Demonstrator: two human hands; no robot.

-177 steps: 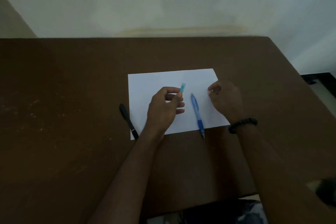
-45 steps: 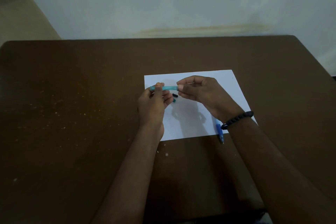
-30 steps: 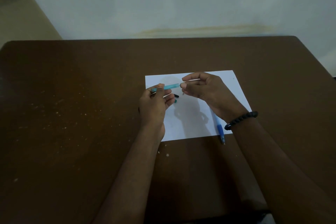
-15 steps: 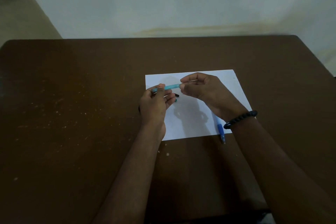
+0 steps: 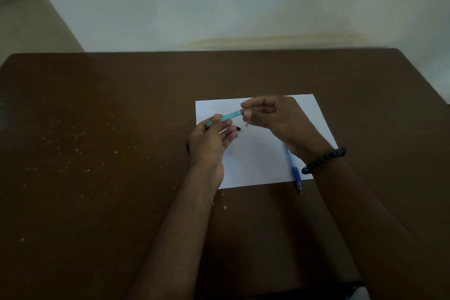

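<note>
Now teal pen barrel [image 5: 230, 115] runs left-right; left hand [image 5: 209, 143] fingers pinch left end, right hand [image 5: 275, 119] fingers pinch right end.

The picture is dim, with a cool grey cast. The wall [image 5: 219, 2] is the brightest area, softly and evenly lit. The brown worktop [image 5: 97, 129] darkens toward its near edge. The white paper [image 5: 258, 161] shows no glare and carries a faint, soft-edged shadow. The teal pen barrel [image 5: 230, 115] looks slightly smeared. Wide-angle distortion bends the worktop's far corners, and fine detail is grainy.
</note>
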